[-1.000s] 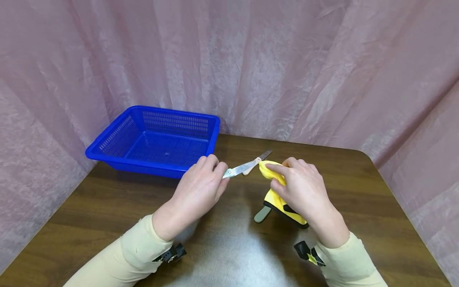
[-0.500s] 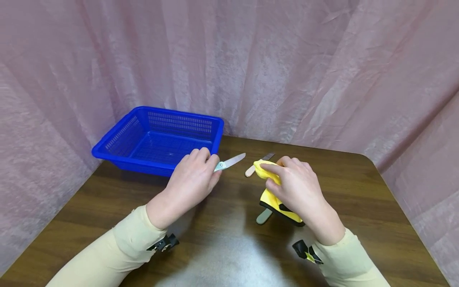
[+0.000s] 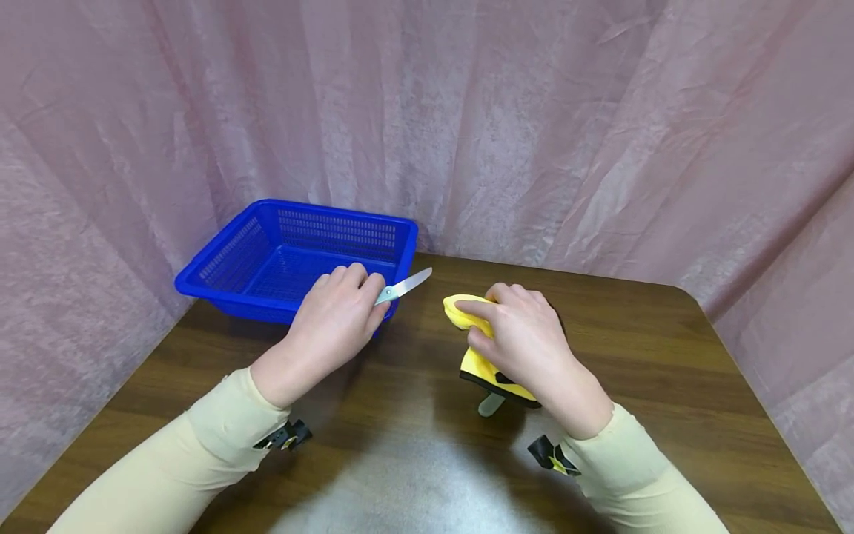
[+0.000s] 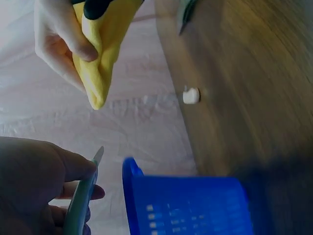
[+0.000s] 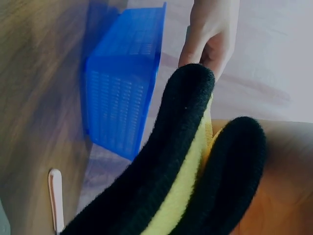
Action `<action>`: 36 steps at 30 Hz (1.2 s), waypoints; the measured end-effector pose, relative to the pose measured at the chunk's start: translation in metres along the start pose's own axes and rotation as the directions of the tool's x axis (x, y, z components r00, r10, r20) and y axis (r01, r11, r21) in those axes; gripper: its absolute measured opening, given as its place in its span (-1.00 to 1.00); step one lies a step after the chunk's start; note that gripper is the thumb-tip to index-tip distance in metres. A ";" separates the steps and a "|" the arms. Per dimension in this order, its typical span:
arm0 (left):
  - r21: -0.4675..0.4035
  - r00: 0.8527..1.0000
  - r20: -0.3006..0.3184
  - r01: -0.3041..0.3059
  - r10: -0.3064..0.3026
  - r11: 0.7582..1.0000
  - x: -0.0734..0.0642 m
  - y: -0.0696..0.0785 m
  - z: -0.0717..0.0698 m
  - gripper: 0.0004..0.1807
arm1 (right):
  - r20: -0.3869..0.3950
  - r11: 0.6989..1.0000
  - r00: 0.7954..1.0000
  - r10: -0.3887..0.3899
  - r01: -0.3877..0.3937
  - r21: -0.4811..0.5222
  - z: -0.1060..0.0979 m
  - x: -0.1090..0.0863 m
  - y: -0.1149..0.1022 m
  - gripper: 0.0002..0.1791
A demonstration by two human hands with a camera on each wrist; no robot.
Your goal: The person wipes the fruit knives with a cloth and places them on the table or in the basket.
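My left hand [image 3: 330, 315] grips a folding knife [image 3: 404, 285] by its mint-green handle. The blade is out and points up and right, beside the basket's right rim. To the right, my right hand [image 3: 523, 334] pinches a bunched yellow cloth [image 3: 477, 362] with black edging, held above the table. The cloth and the knife are apart. Below the cloth's lower edge shows a grey-green handle [image 3: 491, 404] lying on the table; its other end is hidden. A pale-handled knife [image 5: 56, 198] lies on the table in the right wrist view, covered in the head view.
A blue plastic basket [image 3: 250, 309] with slotted walls stands at the back left of the wooden table [image 3: 640, 371]. Pink curtains [image 3: 507, 133] hang behind the table and along its sides. A camera is strapped to each wrist.
My left hand has carried the knife left and up, away from the cloth to the basket's right rim. My right hand has shifted left with the cloth, which now covers the pale-handled knife.
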State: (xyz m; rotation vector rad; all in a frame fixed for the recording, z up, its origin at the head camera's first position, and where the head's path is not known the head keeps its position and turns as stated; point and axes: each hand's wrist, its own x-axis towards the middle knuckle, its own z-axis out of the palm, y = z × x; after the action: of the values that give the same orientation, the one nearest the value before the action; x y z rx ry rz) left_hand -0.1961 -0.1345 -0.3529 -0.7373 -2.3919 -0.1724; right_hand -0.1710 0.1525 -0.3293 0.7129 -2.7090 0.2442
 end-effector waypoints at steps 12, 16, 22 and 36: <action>0.001 0.993 0.081 0.083 -0.083 0.997 0.001 -0.032 -0.008 -0.80 | 0.025 0.995 0.995 -0.097 0.097 -0.014 0.005 0.020 -0.018 -0.54; 0.019 0.990 0.103 0.094 -0.095 0.995 0.004 -0.043 -0.011 -0.80 | 0.022 0.993 0.994 -0.111 0.112 -0.023 0.004 0.024 -0.024 -0.54; 0.040 0.981 0.130 0.141 -0.145 0.989 0.005 -0.060 -0.012 -0.80 | 0.041 0.992 0.991 -0.125 0.127 -0.024 0.004 0.032 -0.033 -0.57; 0.059 0.939 0.205 0.269 -0.276 0.961 0.008 -0.103 -0.011 -0.73 | 0.045 0.987 0.986 -0.160 0.160 0.000 0.013 0.042 -0.048 -0.57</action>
State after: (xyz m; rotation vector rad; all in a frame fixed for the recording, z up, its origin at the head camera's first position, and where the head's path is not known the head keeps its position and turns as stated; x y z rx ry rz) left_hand -0.2516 -0.2205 -0.3337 -0.4233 -2.6888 -0.1781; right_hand -0.1851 0.0890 -0.3226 0.9398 -2.6746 0.1873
